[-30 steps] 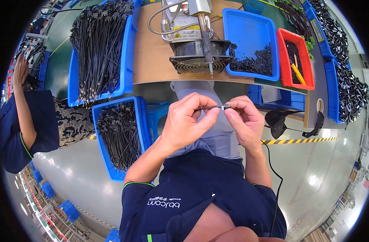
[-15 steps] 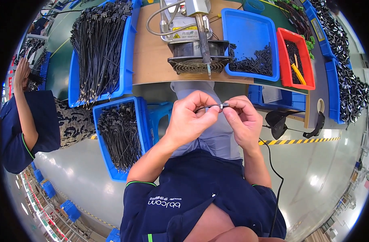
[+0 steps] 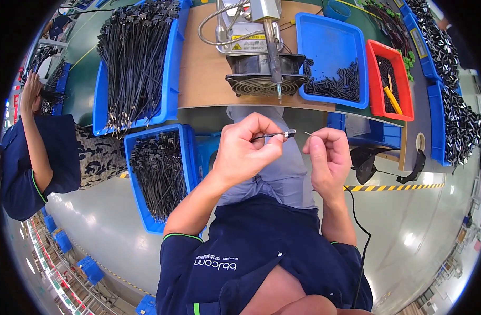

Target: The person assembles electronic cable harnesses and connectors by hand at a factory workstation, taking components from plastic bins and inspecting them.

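Note:
Between the thumb and fingers of my left hand (image 3: 246, 151) is a thin black cable, whose small dark and silvery connector (image 3: 289, 134) sticks out to the right past the fingertips. A short gap away, my right hand (image 3: 329, 157) is closed in a pinch. From its fingertips a thin, light-coloured pin-like piece (image 3: 307, 133) points toward the connector; the rest of it is hidden by the fingers. Both hands are held in the air above my lap, just in front of the table edge.
A machine with a metal nozzle and black fan (image 3: 265, 76) stands at the table edge. Right of it are a blue tray (image 3: 329, 39) of small black tubes and a red bin (image 3: 374, 50) with a yellow-handled tool. Blue bins (image 3: 170, 73) of black cables stand left. A co-worker (image 3: 38, 157) is far left.
My right hand has drawn back to the right from the connector, leaving a gap and showing the thin piece. My left hand still holds the cable in nearly the same place.

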A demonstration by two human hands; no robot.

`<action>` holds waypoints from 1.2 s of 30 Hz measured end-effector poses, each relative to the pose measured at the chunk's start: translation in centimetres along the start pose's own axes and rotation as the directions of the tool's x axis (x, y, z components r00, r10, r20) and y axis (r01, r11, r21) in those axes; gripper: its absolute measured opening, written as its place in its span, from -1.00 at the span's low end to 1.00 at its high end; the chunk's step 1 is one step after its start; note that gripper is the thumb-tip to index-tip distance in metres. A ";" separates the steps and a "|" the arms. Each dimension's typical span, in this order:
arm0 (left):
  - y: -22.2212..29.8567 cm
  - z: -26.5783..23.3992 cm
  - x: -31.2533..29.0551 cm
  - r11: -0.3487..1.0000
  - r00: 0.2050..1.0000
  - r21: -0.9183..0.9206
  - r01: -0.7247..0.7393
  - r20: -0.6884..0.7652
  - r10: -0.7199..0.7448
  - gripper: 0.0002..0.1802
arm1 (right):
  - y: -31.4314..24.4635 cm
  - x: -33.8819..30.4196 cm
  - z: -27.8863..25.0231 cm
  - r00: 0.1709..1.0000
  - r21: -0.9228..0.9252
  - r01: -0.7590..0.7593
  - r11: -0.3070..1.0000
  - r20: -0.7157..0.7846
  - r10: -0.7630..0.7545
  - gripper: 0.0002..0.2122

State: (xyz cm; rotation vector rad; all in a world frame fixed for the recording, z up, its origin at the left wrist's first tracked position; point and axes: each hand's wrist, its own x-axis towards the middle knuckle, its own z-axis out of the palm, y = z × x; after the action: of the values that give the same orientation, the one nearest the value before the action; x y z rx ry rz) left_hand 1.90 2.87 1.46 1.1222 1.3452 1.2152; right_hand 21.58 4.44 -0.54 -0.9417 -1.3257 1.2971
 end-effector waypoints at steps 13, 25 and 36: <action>1.4 -0.7 0.6 0.963 0.991 0.246 -0.113 -0.036 0.126 -0.86 | -0.9 2.5 2.2 0.887 -0.405 0.455 0.794 0.128 -0.443 -0.82; 2.3 -1.0 1.6 0.935 0.989 0.333 -0.120 -0.045 0.143 -0.85 | -0.2 3.5 3.4 0.891 -0.425 0.429 0.797 0.055 -0.451 -0.83; 3.9 -1.6 3.2 0.892 0.980 0.414 -0.182 0.000 0.200 -0.84 | -0.7 4.8 3.8 0.882 -0.437 0.435 0.787 0.031 -0.470 -0.83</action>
State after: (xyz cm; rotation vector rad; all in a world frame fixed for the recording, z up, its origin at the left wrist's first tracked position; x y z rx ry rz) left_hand 0.09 6.13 5.17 1.5654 1.6023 1.1236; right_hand 17.05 8.27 1.19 -0.8797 -1.6903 0.5929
